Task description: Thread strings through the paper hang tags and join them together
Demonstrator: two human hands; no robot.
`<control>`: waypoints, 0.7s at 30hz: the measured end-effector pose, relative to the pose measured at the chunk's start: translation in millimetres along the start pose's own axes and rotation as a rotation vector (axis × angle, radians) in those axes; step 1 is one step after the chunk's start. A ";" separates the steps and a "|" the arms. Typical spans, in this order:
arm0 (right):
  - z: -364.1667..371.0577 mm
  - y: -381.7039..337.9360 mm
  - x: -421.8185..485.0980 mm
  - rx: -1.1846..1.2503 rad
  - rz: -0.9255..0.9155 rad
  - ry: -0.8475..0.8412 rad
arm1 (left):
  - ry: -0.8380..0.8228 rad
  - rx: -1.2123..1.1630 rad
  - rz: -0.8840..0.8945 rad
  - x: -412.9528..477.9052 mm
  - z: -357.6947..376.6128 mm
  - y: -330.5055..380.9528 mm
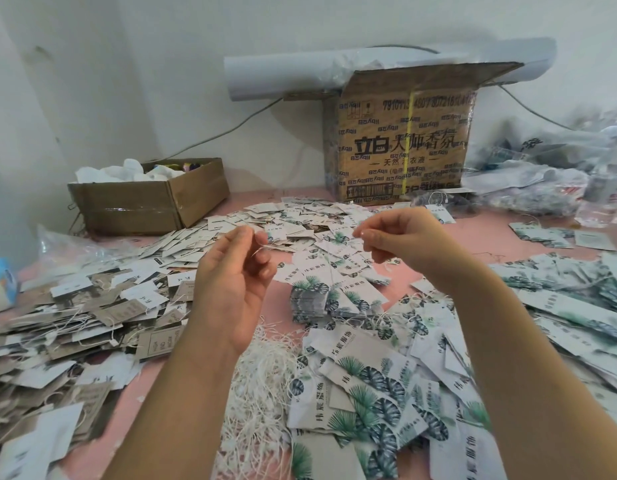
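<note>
Left hand [235,271]: raised over the heaps, palm turned inward, thumb and forefinger pinched on a thin white string [260,250].
Right hand [405,237]: held level with the left and apart from it, fingers [369,237] closed in a pinch on a small pale end of the string.
String: in the air between the two hands, very fine, only a short stretch by the left hand shows clearly.
Loose strings [258,393]: a white tangle on the pink surface [286,299], under the forearms.
Leaf-print tags [369,393]: heaped just right of that tangle, with a neat stack [309,301] behind.
Brown and white tags [75,323]: piled at the left.
Big cardboard box [400,143]: against the wall.
Low cardboard box [151,199]: to its left.
</note>
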State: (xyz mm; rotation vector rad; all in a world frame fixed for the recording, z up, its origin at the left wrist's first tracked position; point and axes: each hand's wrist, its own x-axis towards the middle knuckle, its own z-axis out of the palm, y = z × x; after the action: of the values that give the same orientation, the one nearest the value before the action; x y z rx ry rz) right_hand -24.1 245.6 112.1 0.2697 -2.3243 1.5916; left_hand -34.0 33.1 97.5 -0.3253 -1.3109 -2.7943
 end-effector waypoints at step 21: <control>36.2 -44.1 -11.1 0.011 -0.242 -0.137 | -0.249 0.347 0.071 -15.3 14.5 -10.6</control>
State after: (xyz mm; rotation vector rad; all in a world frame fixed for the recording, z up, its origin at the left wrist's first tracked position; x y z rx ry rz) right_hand -4.8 195.6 134.5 0.6543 -2.2790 1.5087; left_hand -17.9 50.2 95.3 -0.6996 -1.7599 -2.4662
